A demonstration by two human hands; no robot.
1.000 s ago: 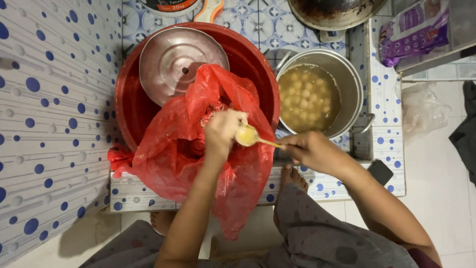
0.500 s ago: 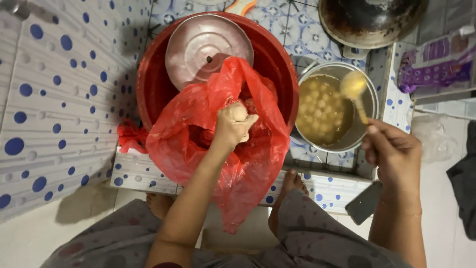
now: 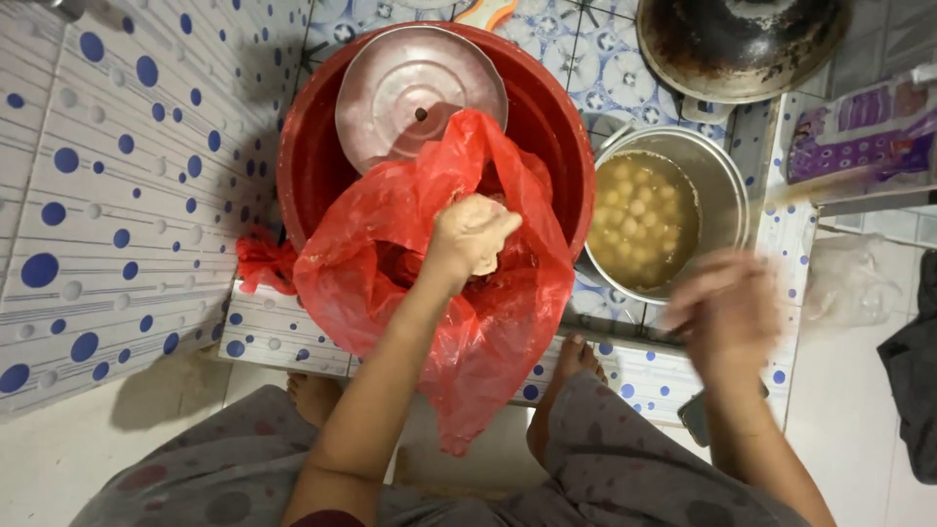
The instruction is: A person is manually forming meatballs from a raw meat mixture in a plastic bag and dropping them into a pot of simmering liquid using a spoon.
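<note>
1. Dough lump [image 3: 485,244] sits pinched in the left hand [image 3: 470,234], over the red bag [image 3: 459,322] in the red basin [image 3: 312,176].
2. Right hand [image 3: 727,312], at 4 o'clock of the steel pot [image 3: 727,185] of balls, is blurred; I cannot tell its grip.
3. Metal lid [image 3: 420,93] lies at 12 o'clock in the basin.

I see a round metal lid [image 3: 420,98] resting in the red plastic basin [image 3: 312,166], a dark blackened wok [image 3: 742,44] beyond, and a purple packet [image 3: 864,132] at right.

single head view, looks straight down from above, close over red basin [image 3: 322,166] and lap.
</note>
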